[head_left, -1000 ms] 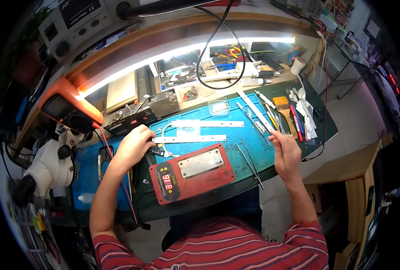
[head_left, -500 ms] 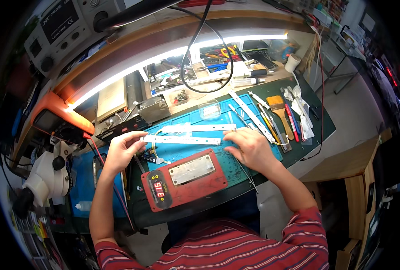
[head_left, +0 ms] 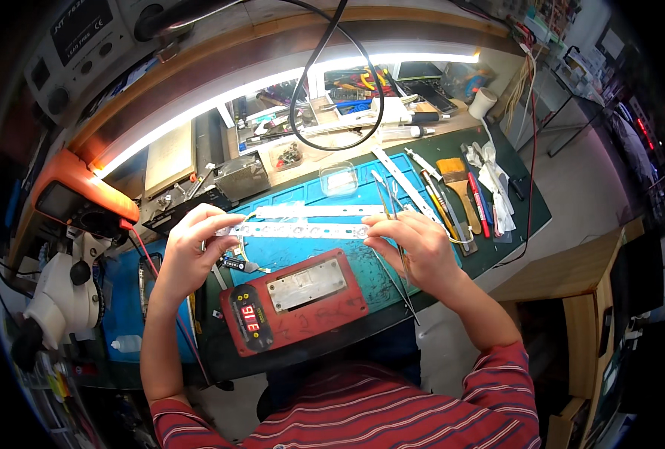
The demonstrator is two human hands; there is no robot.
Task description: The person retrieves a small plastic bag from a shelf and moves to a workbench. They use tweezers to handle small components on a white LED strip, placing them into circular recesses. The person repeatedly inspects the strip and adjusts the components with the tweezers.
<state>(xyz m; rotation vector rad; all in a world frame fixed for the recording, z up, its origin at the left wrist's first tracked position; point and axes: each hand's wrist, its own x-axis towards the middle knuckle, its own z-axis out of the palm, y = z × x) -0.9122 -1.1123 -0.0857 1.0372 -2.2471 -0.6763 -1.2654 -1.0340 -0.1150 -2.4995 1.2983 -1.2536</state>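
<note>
A white LED strip (head_left: 295,231) with round lenses along it is held level above the blue mat. My left hand (head_left: 189,251) pinches its left end, and my right hand (head_left: 424,247) pinches the right end. Just behind lies a second LED strip (head_left: 325,212) with clear film over part of it. Slim metal tweezers (head_left: 412,305) show below my right hand; whether its fingers hold them too I cannot tell. Nearer to me sits a red heating plate (head_left: 319,322) with a metal block on top and a lit display.
Another white strip (head_left: 406,182) lies slanted at the right, beside a flat brush (head_left: 460,187) and several pens. A small clear box (head_left: 338,179) stands on the mat. An orange multimeter (head_left: 86,191) stands at left. A black cable (head_left: 293,105) loops overhead.
The strip has turned so that its lenses show. My right fingers have closed on its right end. The whole view has shifted slightly.
</note>
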